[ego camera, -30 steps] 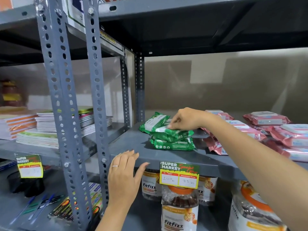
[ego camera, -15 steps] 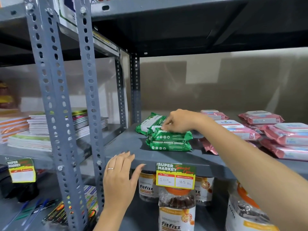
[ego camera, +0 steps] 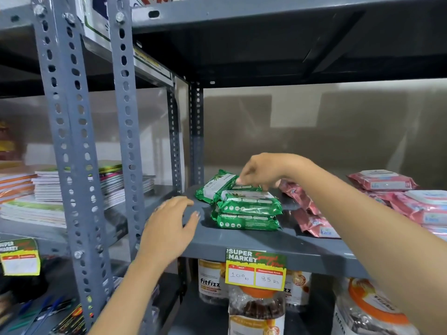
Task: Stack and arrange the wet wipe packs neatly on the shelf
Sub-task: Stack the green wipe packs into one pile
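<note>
Two green wet wipe packs lie stacked flat near the front left of the grey shelf. Behind them a third green pack leans tilted. My right hand reaches over the stack, its bent fingertips pinching a green pack just behind the stack's top. My left hand hovers open over the shelf's front left corner, fingers spread, holding nothing. Pink wet wipe packs lie loosely to the right, partly hidden by my right arm.
More pink packs pile up at the shelf's far right. Perforated grey uprights stand on the left, with notebooks beyond them. A price tag hangs on the shelf edge, above jars on the lower shelf.
My right hand has lifted off the top stacked pack and shifted back to the pack behind. My left hand has risen from below the shelf edge onto its corner.
</note>
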The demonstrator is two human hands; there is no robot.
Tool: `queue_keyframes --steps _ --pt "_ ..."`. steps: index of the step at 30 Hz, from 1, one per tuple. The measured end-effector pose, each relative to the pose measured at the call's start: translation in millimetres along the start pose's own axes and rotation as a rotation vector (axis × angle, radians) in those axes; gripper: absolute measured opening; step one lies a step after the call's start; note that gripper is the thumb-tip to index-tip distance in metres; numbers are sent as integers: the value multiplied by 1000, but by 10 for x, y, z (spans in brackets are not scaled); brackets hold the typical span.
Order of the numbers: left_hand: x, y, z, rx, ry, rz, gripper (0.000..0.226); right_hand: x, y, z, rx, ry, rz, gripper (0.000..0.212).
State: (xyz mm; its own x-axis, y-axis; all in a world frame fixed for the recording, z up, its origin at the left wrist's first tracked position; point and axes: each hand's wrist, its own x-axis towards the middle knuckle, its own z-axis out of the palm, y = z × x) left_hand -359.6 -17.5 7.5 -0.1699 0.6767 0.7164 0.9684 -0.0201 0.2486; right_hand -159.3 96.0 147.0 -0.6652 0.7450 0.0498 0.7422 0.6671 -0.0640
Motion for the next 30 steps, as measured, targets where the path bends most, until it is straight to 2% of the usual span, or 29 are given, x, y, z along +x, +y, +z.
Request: queue_keyframes --steps 2,4,6,14,17,20,24,27,30 --pt "213 -26 80 57 -304 -18 57 176 53 -79 -54 75 -6 36" --pt "315 9 163 115 -589 -50 59 397 69 -96 -142 111 -17 38" --pt "331 25 222 159 -716 -58 57 592 75 -80 -207 86 -28 43" --pt "315 34 193 176 -730 -57 57 1295 -37 196 -267 -108 -59 82" --pt "300 33 177 167 -705 -55 57 1503 -212 221 -390 -234 -81 91" --pt "288 42 164 166 -697 -60 57 1596 -359 280 -420 -340 -101 92" --pt "288 36 166 155 -683 -60 57 1662 -353 267 -334 -357 -99 74" --pt "280 36 170 148 -675 -59 57 1741 -229 100 -279 -321 -82 64" --pt "272 31 182 138 -663 -62 57 1818 -27 -44 -325 -246 12 70"
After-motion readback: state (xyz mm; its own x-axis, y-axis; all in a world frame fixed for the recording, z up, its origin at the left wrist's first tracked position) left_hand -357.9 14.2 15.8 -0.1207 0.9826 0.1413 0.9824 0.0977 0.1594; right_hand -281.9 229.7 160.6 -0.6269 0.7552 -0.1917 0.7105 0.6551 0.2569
